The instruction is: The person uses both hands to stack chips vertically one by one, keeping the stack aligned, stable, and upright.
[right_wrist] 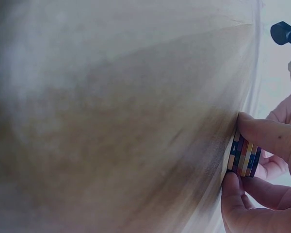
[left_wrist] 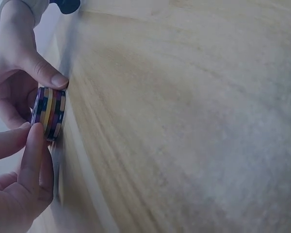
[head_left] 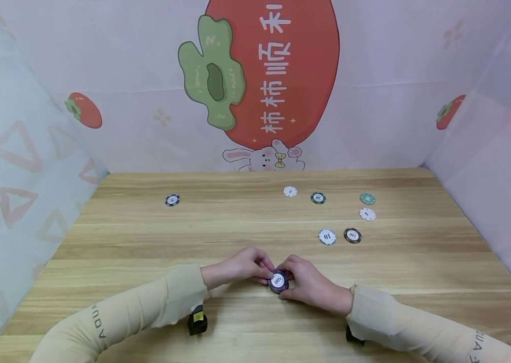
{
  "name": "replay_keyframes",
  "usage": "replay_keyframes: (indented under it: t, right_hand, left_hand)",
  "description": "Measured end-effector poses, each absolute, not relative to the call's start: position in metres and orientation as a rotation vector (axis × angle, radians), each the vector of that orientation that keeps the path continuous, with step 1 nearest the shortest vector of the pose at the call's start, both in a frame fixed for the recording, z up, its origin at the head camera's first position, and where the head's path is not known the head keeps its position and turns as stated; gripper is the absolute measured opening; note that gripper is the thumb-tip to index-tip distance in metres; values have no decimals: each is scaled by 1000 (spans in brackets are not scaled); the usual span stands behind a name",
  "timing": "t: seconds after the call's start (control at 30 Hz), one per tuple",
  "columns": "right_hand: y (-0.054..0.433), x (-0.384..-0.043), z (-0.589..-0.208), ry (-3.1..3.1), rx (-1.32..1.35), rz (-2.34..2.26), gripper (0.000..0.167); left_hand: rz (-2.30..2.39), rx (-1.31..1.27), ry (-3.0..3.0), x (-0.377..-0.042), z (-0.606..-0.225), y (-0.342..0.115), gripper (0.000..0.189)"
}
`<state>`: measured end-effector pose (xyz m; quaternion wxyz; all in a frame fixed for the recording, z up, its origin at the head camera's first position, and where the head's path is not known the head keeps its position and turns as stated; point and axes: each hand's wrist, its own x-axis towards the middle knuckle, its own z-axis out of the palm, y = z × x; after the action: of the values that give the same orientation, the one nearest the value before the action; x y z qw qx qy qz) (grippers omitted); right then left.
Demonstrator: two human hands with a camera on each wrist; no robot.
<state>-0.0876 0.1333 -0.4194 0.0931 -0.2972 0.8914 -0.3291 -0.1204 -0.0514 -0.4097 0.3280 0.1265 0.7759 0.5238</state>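
A short stack of poker chips [head_left: 278, 281], its dark top chip marked 500, sits at the near middle of the table between both hands. From the left, my left hand [head_left: 245, 265] pinches the stack's edge between thumb and fingers. My right hand [head_left: 314, 286] grips the opposite side, thumb toward me and fingers on the far side. In the left wrist view the stack [left_wrist: 49, 112] shows striped edges in yellow, red, purple and dark blue. The right wrist view shows the same layered edges [right_wrist: 243, 156] between the right hand's fingertips, low against the wood.
Loose chips lie farther back: a dark one [head_left: 172, 200] at the left, a white one [head_left: 290, 191] and green-rimmed one [head_left: 318, 197] near the middle. At the right are green [head_left: 367, 198], white [head_left: 367, 214], light [head_left: 327, 237] and black [head_left: 353, 235] chips. Printed cloth walls [head_left: 146, 131] enclose the table.
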Motion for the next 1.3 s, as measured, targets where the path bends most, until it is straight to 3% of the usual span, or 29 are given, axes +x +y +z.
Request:
replay_keyframes:
  t: [0.23,0.67,1.1,1.3]
  right_hand:
    - [133,-88,-419,2638,-868,-966,39]
    - [133,-88,-419,2645,-874,-968,40]
    - [132,-88,-419,2632,-826,-952,40]
    - [132,-87,-419,2637,-859,-966,41]
  left_hand:
    - [1235,518,2162,-129,-407,-59,10]
    - [264,1311,2663,-149,-387,-83,16]
    - [74,1360,2806,-178,-384,-112,18]
    - [110,1243,2839,-191,-380,-127,21]
